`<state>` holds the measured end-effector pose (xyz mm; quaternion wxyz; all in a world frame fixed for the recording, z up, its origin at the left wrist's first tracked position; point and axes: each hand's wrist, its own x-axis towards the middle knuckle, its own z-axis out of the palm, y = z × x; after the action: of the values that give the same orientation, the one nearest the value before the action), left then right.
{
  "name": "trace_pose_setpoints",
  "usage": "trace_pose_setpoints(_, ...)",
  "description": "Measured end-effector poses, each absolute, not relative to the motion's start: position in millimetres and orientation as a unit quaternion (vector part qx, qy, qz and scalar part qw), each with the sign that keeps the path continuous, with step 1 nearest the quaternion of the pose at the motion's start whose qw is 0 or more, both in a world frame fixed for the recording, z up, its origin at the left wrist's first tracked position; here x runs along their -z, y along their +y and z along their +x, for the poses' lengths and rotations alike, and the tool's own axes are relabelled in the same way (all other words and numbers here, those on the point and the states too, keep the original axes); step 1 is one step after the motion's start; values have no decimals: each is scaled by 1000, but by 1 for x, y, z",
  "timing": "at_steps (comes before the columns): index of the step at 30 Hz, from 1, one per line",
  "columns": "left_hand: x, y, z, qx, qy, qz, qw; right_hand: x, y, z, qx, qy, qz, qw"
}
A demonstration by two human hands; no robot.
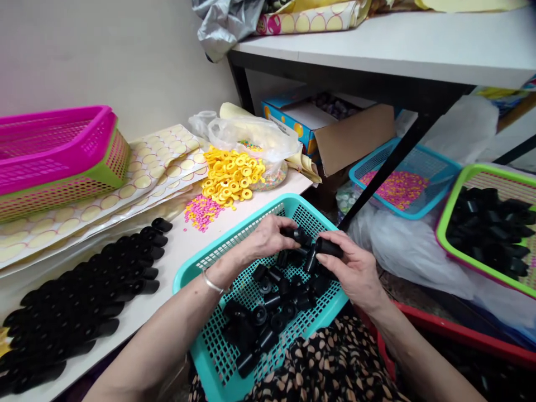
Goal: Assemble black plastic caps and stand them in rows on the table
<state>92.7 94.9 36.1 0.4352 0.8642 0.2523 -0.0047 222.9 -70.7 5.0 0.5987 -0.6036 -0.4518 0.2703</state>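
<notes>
A turquoise plastic basket (196,268) rests on my lap, with several short black plastic cylinders (272,301) lying loose in it. My left hand (270,237) reaches over the basket's far part, its fingers closed on a black cylinder (298,234). Over the basket's right side, my right hand (352,265) grips another black cylinder (329,247) between thumb and fingers. The two held pieces are close together. A silvery bangle (213,283) circles my left wrist.
Rows of black cylinders (96,285) stand on the table at left. Yellow rings (234,176) and small pink and yellow pieces (203,211) lie in piles. Magenta and green baskets (62,151) stand behind. At right, a black table leg (389,159) slants near a green-rimmed basket (444,223).
</notes>
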Motion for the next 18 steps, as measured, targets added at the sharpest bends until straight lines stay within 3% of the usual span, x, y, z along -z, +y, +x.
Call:
trace_pose_setpoints(2,-49,85,85,-13,252,804,538,-8,-65,220,-235,-492,-588,597)
trace_pose_setpoints(4,-57,76,81,-15,263,782,565,-9,-63,217,-219,-516,-577,594)
trace_pose_setpoints(18,-64,64,80,10,264,836,481,-16,-74,219,-233,-586,-579,517)
